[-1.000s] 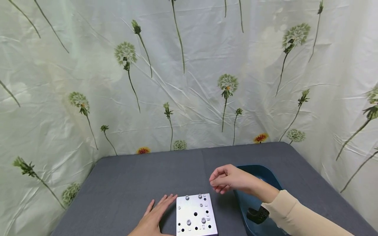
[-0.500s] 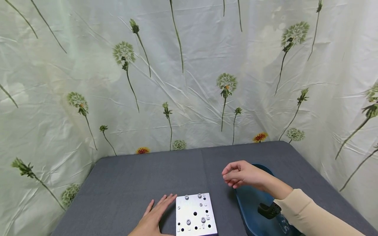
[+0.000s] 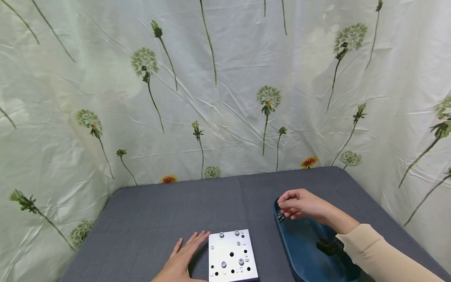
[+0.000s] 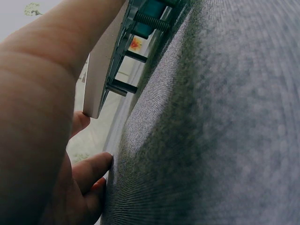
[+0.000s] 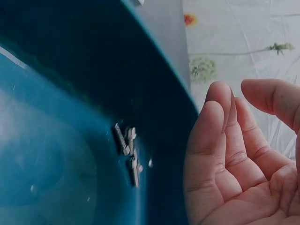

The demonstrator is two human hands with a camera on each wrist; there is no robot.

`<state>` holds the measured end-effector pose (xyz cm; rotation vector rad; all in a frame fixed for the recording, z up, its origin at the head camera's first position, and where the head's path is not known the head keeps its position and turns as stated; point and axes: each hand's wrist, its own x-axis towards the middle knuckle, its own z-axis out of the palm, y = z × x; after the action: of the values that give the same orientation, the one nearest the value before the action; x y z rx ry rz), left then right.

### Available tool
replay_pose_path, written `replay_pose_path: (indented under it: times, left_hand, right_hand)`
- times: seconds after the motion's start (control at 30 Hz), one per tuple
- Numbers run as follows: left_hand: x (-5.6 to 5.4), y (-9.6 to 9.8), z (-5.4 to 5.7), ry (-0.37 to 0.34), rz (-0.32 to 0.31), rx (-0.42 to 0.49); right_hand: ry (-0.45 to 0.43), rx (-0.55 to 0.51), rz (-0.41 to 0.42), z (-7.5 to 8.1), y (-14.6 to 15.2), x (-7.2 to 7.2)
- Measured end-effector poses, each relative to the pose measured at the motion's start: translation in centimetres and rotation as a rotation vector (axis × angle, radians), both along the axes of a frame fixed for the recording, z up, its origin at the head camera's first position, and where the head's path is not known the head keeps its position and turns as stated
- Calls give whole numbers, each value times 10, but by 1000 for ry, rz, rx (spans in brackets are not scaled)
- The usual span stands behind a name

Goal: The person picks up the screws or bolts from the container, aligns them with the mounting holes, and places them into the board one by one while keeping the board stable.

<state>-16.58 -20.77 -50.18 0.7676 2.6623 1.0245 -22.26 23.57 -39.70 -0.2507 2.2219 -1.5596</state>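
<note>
A square silver metal plate (image 3: 222, 248) with holes and several socket-head screws lies in front of me in the head view. The left wrist view shows threaded screw shanks (image 4: 124, 86) sticking out under the raised plate. My left hand (image 3: 184, 258) is beside its left edge, fingers extended, one fingertip at the far left corner. My right hand (image 3: 304, 203) is over the far end of a blue tray (image 3: 297, 246), fingers loosely bent and thumb apart from them, with nothing between. Several small metal screws (image 5: 131, 152) lie inside the tray, close to that hand.
Grey cloth (image 3: 183, 211) covers the table. A pale curtain (image 3: 232, 117) with a dandelion print hangs behind it and along the sides. On my right wrist sits a black device (image 3: 329, 246), above the tray.
My right hand has moved right, from beside the tray to over its far end, uncovering the screws there. My left hand and the plate have stayed in place.
</note>
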Motion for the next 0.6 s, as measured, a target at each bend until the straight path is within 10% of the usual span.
replay_pose_path:
  times: [0.6]
  left_hand:
    - [-3,2,0,-26,24,-26]
  right_hand:
    - [-47,100,-57,-30,16,0]
